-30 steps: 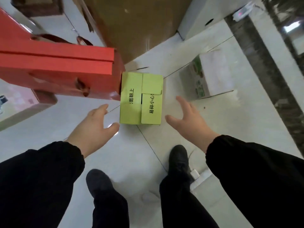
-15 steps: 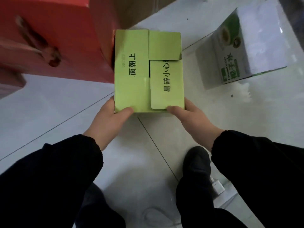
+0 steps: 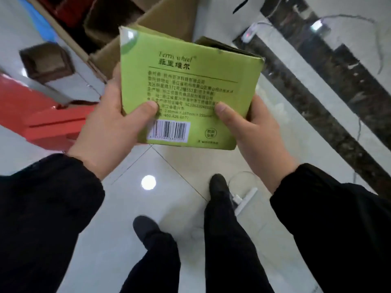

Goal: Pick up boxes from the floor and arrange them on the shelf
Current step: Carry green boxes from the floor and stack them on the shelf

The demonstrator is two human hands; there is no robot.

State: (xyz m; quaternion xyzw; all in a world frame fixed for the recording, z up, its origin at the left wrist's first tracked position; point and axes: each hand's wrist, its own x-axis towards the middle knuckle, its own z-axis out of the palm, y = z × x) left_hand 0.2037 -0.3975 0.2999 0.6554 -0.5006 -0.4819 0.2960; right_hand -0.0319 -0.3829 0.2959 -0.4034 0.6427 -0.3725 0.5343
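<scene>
The green box (image 3: 186, 85), at frame centre, is held by the left hand (image 3: 105, 127) and right hand (image 3: 254, 132), fingers (image 3: 116, 85) pinching its lower sides, above a glossy white tiled floor (image 3: 127, 208), with a red box (image 3: 42, 115) left, brown cardboard boxes (image 3: 160, 17) upper left and a dark stone strip (image 3: 330, 98) right.

The green box (image 3: 186, 87) is printed cardboard with a smooth, faintly shiny coat that catches light at its upper left corner; its far right corner looks scuffed. Its barcode label (image 3: 168, 132) is white paper. The floor (image 3: 118, 218) is pale polished tile, glossy enough to mirror a lamp, crossed by a dark speckled stone strip (image 3: 330, 102), also polished. The brown carton (image 3: 167, 20) is matt raw cardboard, the red box (image 3: 53, 125) smooth card, the sleeves (image 3: 42, 208) matt black cloth
</scene>
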